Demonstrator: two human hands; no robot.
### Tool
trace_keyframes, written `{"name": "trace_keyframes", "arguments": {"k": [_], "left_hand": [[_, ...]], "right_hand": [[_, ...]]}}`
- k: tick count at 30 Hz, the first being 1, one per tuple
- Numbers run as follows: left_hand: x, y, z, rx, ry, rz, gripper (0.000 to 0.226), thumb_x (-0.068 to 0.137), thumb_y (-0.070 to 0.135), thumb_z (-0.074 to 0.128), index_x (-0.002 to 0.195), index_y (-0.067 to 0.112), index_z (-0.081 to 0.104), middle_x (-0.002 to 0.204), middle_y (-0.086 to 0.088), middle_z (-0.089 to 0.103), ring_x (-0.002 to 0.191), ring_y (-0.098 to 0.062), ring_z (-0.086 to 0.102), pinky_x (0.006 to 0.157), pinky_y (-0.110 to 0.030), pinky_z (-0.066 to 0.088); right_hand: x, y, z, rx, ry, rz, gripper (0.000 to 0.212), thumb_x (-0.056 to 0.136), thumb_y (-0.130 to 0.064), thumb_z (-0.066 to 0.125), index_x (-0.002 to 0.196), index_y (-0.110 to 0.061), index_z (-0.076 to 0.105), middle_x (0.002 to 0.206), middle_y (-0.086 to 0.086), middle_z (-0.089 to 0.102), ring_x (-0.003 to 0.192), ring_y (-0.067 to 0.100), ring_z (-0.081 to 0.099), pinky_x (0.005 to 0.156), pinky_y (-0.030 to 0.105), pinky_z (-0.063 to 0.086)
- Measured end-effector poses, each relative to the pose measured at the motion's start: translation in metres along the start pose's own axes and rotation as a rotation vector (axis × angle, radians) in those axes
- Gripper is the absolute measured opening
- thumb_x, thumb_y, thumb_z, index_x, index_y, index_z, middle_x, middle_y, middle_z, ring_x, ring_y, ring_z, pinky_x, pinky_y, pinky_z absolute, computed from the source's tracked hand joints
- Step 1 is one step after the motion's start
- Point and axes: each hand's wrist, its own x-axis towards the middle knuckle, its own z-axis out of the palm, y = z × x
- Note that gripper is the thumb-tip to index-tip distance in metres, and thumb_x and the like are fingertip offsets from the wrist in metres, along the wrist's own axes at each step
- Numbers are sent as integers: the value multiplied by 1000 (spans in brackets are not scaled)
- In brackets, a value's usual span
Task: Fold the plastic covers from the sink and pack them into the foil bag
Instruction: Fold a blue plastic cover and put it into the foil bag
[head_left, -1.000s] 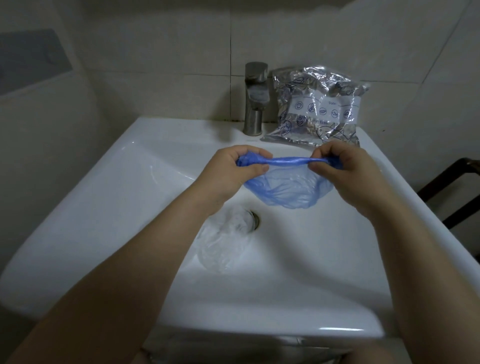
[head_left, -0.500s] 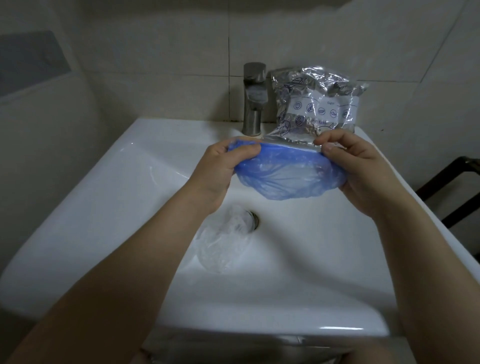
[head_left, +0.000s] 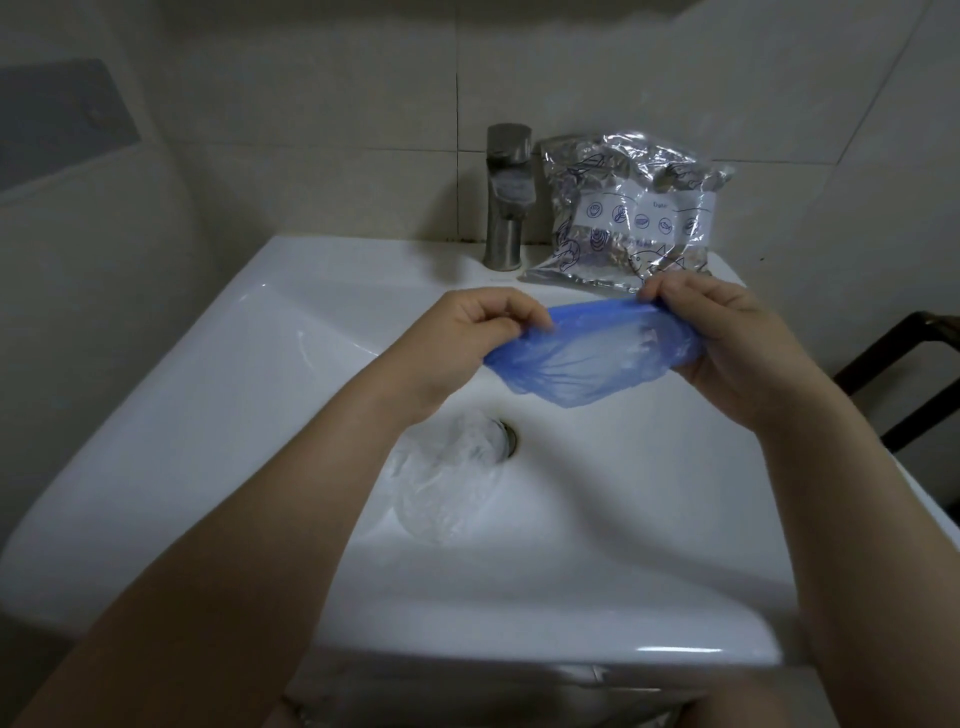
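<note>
Held above the white sink (head_left: 218, 395): a blue plastic cover (head_left: 592, 358), stretched flat between the two hands, left hand (head_left: 467, 343) pinching its left edge with curled fingers and thumb, right hand (head_left: 727, 343) gripping its right end, fingers curled over the top rim. Down in the basin, over the drain (head_left: 509, 439) and partly hidden by the left forearm: a clear plastic cover (head_left: 447, 478), crumpled. At the back of the sink ledge, leaning against the tiled wall (head_left: 311, 130) just right of the metal faucet (head_left: 506, 197): the foil bag (head_left: 634, 213), upright, behind the right hand.
</note>
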Motion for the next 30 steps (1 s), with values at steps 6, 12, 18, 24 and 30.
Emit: {"name": "trace_keyframes", "arguments": {"k": [6, 12, 18, 24, 30], "left_hand": [[2, -2, 5, 30, 122, -120, 15, 68, 21, 58, 57, 13, 56, 64, -5, 46, 65, -13, 42, 63, -24, 32], [3, -5, 4, -129, 137, -195, 25, 74, -5, 70, 73, 18, 61, 77, 2, 59, 68, -10, 55, 65, -19, 48], [1, 0, 0, -147, 52, -156, 34, 76, -14, 62, 80, 19, 64, 93, 3, 63, 80, -12, 59, 71, -19, 52], [4, -2, -3, -63, 84, -121, 31, 79, -8, 63, 79, 23, 66, 91, 7, 64, 82, -10, 58, 76, -20, 48], [2, -2, -5, 188, 101, -21, 24, 83, -1, 62, 81, 23, 66, 85, 10, 63, 73, 7, 56, 68, -3, 42]], "right_hand": [[3, 14, 6, -356, 61, 48, 13, 71, -18, 72, 64, -18, 60, 66, 1, 55, 55, 6, 47, 54, 16, 36], [3, 11, 6, -118, 33, 115, 30, 77, 18, 54, 80, -12, 59, 73, 1, 61, 61, 11, 54, 54, 14, 46], [1, 5, 10, -419, 108, -104, 31, 77, 14, 62, 80, -17, 64, 82, -5, 63, 62, -3, 56, 56, 12, 45], [2, 8, 9, -765, 149, -332, 29, 80, 2, 66, 76, -27, 62, 81, -10, 57, 72, -6, 52, 68, 5, 37], [1, 5, 3, -675, 56, -176, 23, 81, -6, 68, 69, -25, 65, 70, -12, 63, 68, 0, 54, 66, 14, 42]]}}
